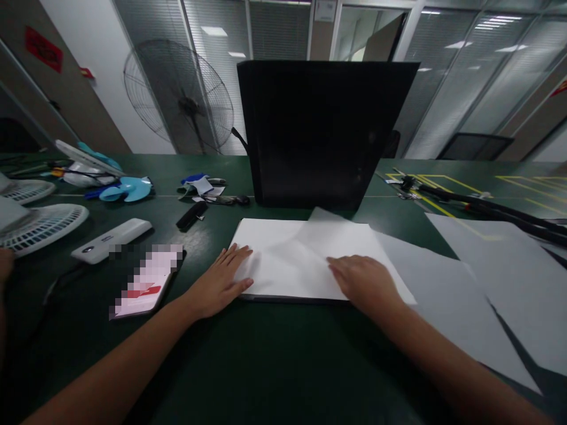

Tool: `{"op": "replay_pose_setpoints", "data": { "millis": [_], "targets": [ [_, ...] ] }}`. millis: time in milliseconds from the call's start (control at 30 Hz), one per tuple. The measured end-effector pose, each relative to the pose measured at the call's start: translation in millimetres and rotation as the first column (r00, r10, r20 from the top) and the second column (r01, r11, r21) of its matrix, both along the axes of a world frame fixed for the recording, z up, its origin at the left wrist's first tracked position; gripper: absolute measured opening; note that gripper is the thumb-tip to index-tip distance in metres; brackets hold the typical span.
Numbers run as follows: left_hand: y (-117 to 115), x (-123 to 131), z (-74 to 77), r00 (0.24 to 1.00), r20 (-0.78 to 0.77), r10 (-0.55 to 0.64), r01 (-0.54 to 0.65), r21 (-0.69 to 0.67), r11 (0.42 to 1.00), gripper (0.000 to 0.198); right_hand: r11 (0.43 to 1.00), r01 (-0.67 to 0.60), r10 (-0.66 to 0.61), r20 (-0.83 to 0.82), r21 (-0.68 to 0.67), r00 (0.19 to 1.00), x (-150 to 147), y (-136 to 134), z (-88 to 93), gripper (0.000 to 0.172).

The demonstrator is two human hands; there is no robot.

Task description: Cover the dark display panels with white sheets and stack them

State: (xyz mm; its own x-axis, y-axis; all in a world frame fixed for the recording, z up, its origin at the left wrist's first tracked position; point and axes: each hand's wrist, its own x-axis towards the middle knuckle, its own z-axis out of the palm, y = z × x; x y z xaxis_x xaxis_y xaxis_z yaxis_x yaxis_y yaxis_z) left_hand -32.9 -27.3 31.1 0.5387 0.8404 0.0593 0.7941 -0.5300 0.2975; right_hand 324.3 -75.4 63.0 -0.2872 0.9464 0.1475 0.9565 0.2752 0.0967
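Note:
A white sheet of paper point(279, 248) lies on a thin dark-edged base or stack in front of me. Part of the sheet, a paler grey flap point(326, 221), stands up or folds over at the back edge. My left hand point(224, 280) rests flat on the left edge of the paper, fingers stretched and thumb apart. On the right part of the sheet is my right hand point(365, 286), its fingers bunched together against the paper; the fingertips' grip is partly hidden. More white sheets point(447, 289) spread to the right, under my right forearm.
A large black box-like panel point(328, 136) stands behind the paper. Leftward lie a phone point(148, 283), a white device point(113, 239), a black object point(192, 216) and fan parts point(126, 189). Black rods point(478, 203) lie at the right. Another person's hand point(5, 265) shows at the left edge.

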Motion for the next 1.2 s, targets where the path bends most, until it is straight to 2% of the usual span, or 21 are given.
{"op": "replay_pose_setpoints", "data": {
  "millis": [67,133,200,267,333,367,400,467,500,567,600,667,800,900,967,1033,1100,1167,1200],
  "targets": [
    [0,0,1.0,0.998,0.05,0.039,-0.039,-0.008,0.999,0.079,0.974,-0.205,0.198,-0.084,-0.091,0.977,-24,-7,-9.1,0.044],
    [0,0,1.0,0.997,0.063,0.046,-0.046,-0.01,0.999,0.081,0.924,-0.354,0.325,-0.195,-0.141,0.925,-37,-12,-14.7,0.053],
    [1,1,-0.6,0.999,0.038,0.017,-0.018,0.006,1.0,0.081,0.88,-0.444,0.384,-0.299,-0.167,0.873,-39,-13,-16.4,0.065],
    [2,0,-2.9,1.0,0.003,-0.017,0.017,0.025,1.0,0.073,0.888,-0.44,0.367,-0.366,-0.137,0.855,-29,-7,-16.4,0.07],
    [3,0,-4.8,1.0,-0.004,-0.03,0.03,0.029,0.999,0.062,0.961,-0.273,0.242,-0.359,-0.039,0.901,-6,7,-17.0,0.067],
    [3,-1,-5.3,1.0,0.003,-0.025,0.025,0.022,0.999,0.058,0.991,-0.132,0.131,-0.326,0.017,0.936,10,15,-17.9,0.066],
    [3,-1,-5.6,1.0,0.015,-0.014,0.014,0.014,1.0,0.056,0.997,0.031,-0.012,-0.28,0.065,0.96,28,24,-19.2,0.067],
    [3,-1,-5.3,0.999,0.045,0.017,-0.017,0.001,1.0,0.055,0.943,0.326,-0.313,-0.161,0.065,0.936,67,40,-21.6,0.07],
    [3,-1,-5.1,0.998,0.059,0.034,-0.034,-0.004,0.999,0.054,0.903,0.431,-0.428,-0.11,-0.002,0.897,85,45,-22.1,0.069],
    [3,-1,-4.9,0.995,0.081,0.066,-0.064,-0.017,0.998,0.052,0.814,0.562,-0.571,-0.027,-0.149,0.82,112,49,-21.0,0.066],
    [4,-1,-5.0,0.993,0.093,0.076,-0.074,-0.025,0.997,0.052,0.78,0.594,-0.606,-0.003,-0.195,0.795,119,49,-19.7,0.065],
    [5,-3,-5.5,0.989,0.121,0.083,-0.078,-0.039,0.996,0.053,0.753,0.625,-0.636,0.016,-0.204,0.772,119,46,-16.5,0.065],
    [8,-6,-6.0,0.982,0.175,0.075,-0.069,-0.037,0.997,0.052,0.764,0.619,-0.63,-0.002,-0.185,0.777,95,41,-11.6,0.067],
    [9,-6,-5.7,0.983,0.164,0.082,-0.077,-0.034,0.996,0.051,0.745,0.638,-0.657,-0.051,-0.192,0.752,101,43,-6.0,0.064],
    [9,-4,-6.1,0.986,0.148,0.078,-0.075,-0.031,0.997,0.05,0.717,0.682,-0.695,-0.086,-0.142,0.714,128,43,-2.2,0.061],
    [8,-3,-6.7,0.987,0.143,0.071,-0.068,-0.022,0.997,0.05,0.666,0.745,-0.742,-0.115,-0.024,0.66,167,41,-2.7,0.065],
    [7,-3,-6.8,0.989,0.131,0.068,-0.067,-0.018,0.998,0.05,0.571,0.816,-0.802,-0.153,0.092,0.578,207,37,-9.8,0.076],
    [5,-2,-5.8,0.992,0.107,0.067,-0.066,-0.014,0.998,0.052,0.464,0.882,-0.864,-0.178,0.084,0.472,236,32,-21.4,0.084],
    [4,-2,-4.9,0.994,0.089,0.063,-0.062,-0.011,0.998,0.056,0.441,0.896,-0.879,-0.175,0.052,0.443,244,31,-27.0,0.084]
  ]
}}
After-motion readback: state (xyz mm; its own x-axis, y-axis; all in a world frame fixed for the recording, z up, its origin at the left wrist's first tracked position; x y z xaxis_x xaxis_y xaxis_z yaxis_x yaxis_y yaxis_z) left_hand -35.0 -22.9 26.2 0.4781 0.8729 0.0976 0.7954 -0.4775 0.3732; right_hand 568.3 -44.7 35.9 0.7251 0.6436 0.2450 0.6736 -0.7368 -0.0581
